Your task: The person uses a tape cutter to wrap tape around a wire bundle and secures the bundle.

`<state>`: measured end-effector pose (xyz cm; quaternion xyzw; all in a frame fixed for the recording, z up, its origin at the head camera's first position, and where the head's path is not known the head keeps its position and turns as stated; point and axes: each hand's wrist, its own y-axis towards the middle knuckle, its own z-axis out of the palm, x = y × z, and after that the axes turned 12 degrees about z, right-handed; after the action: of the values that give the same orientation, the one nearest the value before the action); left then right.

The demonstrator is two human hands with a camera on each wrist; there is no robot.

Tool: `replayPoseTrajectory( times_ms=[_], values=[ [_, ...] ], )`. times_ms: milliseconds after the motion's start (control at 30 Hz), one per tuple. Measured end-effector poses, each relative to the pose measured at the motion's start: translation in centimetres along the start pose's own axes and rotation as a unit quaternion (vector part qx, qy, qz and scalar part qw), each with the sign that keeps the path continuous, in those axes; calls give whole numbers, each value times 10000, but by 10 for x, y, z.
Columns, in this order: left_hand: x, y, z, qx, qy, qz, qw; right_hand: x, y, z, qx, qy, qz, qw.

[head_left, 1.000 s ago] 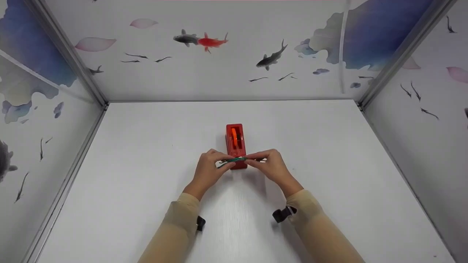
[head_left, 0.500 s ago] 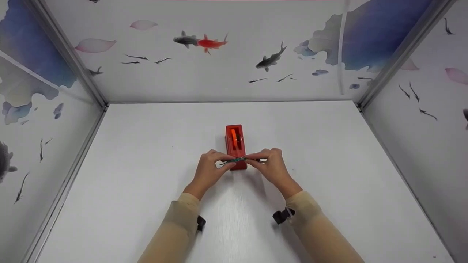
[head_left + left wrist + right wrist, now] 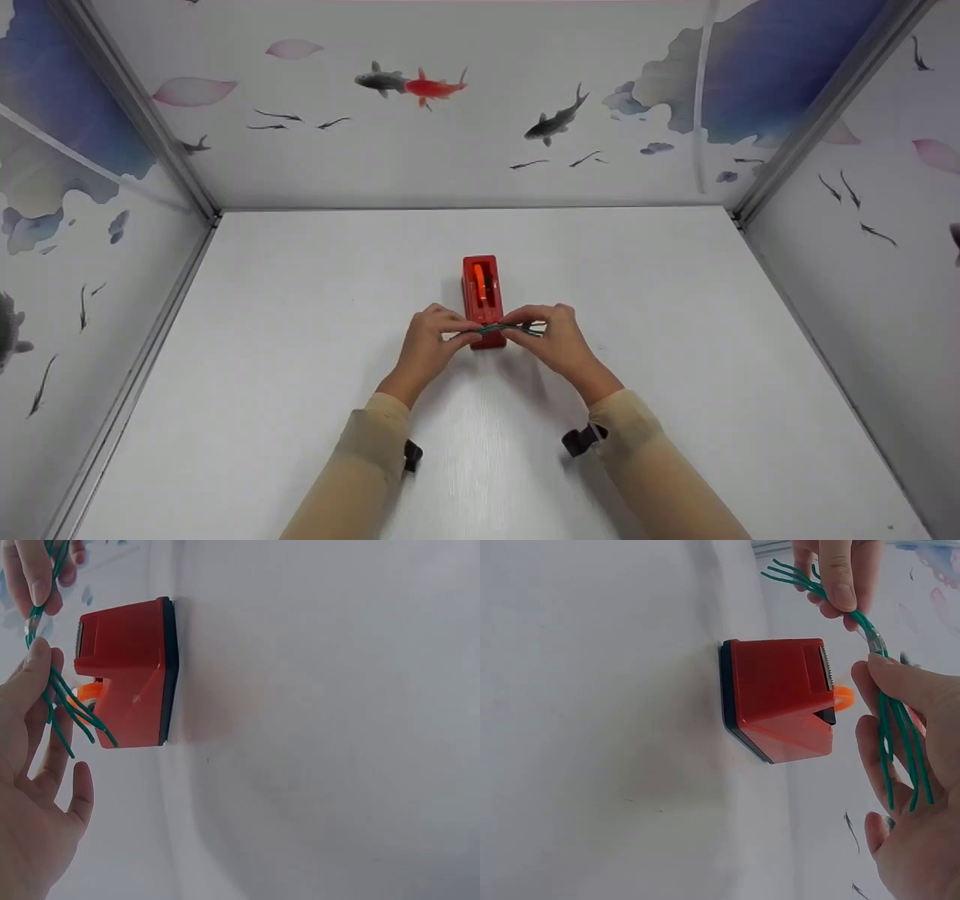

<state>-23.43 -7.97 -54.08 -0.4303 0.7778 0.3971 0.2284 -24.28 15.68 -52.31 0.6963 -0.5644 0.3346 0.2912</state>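
Observation:
Both hands meet in front of a red tape dispenser [image 3: 485, 311] near the middle of the table. Between them runs a bundle of thin green wires [image 3: 492, 328], held crosswise above the dispenser's near end. My left hand [image 3: 429, 346] pinches one side between thumb and fingers, and loose wire ends fan out past that grip in the left wrist view. Opposite it, my right hand [image 3: 556, 346] pinches the other side, with more wire ends trailing along its palm. A clear, shiny band of tape [image 3: 875, 643] wraps the bundle between the two grips.
The dispenser has an orange roll core [image 3: 480, 283] and a toothed cutting edge [image 3: 826, 667] on its near end. White panels printed with fish and petals enclose the white table [image 3: 300, 300] at the back and sides.
Both hands stay nearly in place with small finger movements. The wire ends by the right hand show more spread now, while those past the left hand show less.

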Motion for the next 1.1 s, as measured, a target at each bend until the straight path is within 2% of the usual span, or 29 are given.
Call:
replayPoseTrajectory(
  times_ms=[100, 233, 433, 667, 967, 1100],
  values=[
    [-1, 1, 0, -60, 54, 113, 9999, 1, 2, -3, 433, -48, 49, 9990],
    [-1, 0, 1, -106, 240, 239, 9994, 2, 4, -6, 894, -383, 79, 9952],
    [-2, -2, 2, -225, 594, 581, 9963, 3, 6, -8, 1277, -684, 159, 9893],
    [-2, -1, 2, -257, 725, 893, 9930, 1, 10, -12, 1163, -716, -224, 9904],
    [-2, -2, 3, -324, 708, 865, 9932, 0, 9, -9, 942, -840, -376, 9913],
    [-2, -3, 4, -321, 794, 874, 9925, 1, 6, -8, 753, -1110, -579, 9893]
  ],
)
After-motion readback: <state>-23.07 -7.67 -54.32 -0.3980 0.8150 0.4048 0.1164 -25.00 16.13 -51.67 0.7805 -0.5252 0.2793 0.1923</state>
